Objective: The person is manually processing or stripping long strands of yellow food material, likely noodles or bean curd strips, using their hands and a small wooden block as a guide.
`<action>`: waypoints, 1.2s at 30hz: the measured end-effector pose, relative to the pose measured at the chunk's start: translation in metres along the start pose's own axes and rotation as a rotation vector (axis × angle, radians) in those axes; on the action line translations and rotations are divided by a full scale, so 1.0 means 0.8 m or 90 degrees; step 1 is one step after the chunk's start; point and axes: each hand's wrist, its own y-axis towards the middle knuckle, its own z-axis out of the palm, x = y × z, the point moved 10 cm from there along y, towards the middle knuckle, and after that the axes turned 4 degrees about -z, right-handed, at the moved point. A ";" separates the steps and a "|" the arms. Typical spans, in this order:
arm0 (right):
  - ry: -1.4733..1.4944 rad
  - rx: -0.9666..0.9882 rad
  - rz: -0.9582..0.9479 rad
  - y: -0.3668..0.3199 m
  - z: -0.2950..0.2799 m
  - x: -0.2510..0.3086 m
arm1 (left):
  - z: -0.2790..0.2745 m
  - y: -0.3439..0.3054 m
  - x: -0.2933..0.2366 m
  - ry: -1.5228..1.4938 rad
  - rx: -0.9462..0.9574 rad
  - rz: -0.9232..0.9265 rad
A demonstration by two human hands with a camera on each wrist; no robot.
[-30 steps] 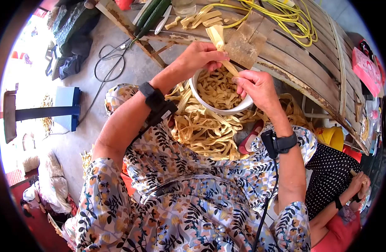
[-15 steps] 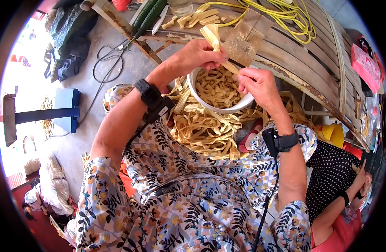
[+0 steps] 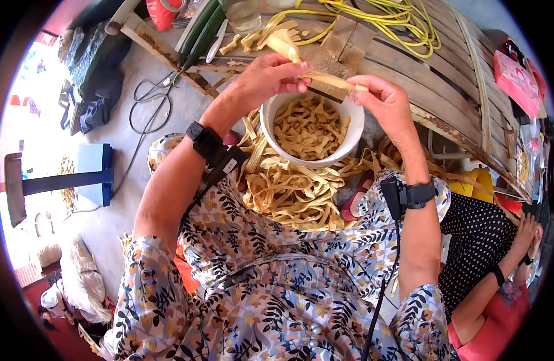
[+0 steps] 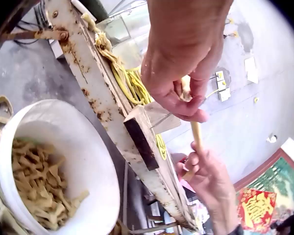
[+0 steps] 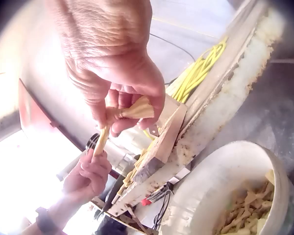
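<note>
A pale yellow, husk-like strip (image 3: 326, 78) is stretched between my two hands above the bucket. My left hand (image 3: 270, 78) pinches it, and a wide end of the strip (image 3: 283, 43) fans out beyond those fingers. My right hand (image 3: 386, 107) pinches the other side between thumb and fingers. In the right wrist view a knot-like bunch with a short flared end (image 5: 137, 108) shows at the right fingertips. Below the hands stands a white bucket (image 3: 356, 129), partly filled with short, knotted-looking pieces (image 3: 310, 127) of similar colour.
Long loose strips (image 3: 295, 195) lie heaped before the bucket. Behind it is a slatted wooden bench (image 3: 445, 90) with a rusty edge, bearing yellow cord (image 3: 403, 30), cucumbers (image 3: 200, 35) and a wooden block (image 3: 343, 45). Another person's hands (image 3: 527, 234) are at the right.
My hands have drawn apart, the right moving right and the left slightly left, so more strip shows between them. The view has shifted a little, and more of the bucket's inside shows.
</note>
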 end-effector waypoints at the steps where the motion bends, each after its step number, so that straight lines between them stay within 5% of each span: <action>1: 0.036 -0.021 -0.001 0.003 -0.006 0.001 | 0.001 0.003 -0.001 -0.010 0.004 0.001; 4: 0.128 -0.081 -0.003 0.010 -0.020 -0.005 | 0.005 0.017 -0.001 -0.032 0.013 0.014; 18: 0.000 -0.342 -0.115 0.049 -0.071 -0.007 | -0.011 0.093 -0.049 0.107 -0.097 0.151; 36: 0.038 -0.377 -0.171 0.064 -0.078 -0.020 | -0.021 0.119 -0.047 0.075 -0.106 0.167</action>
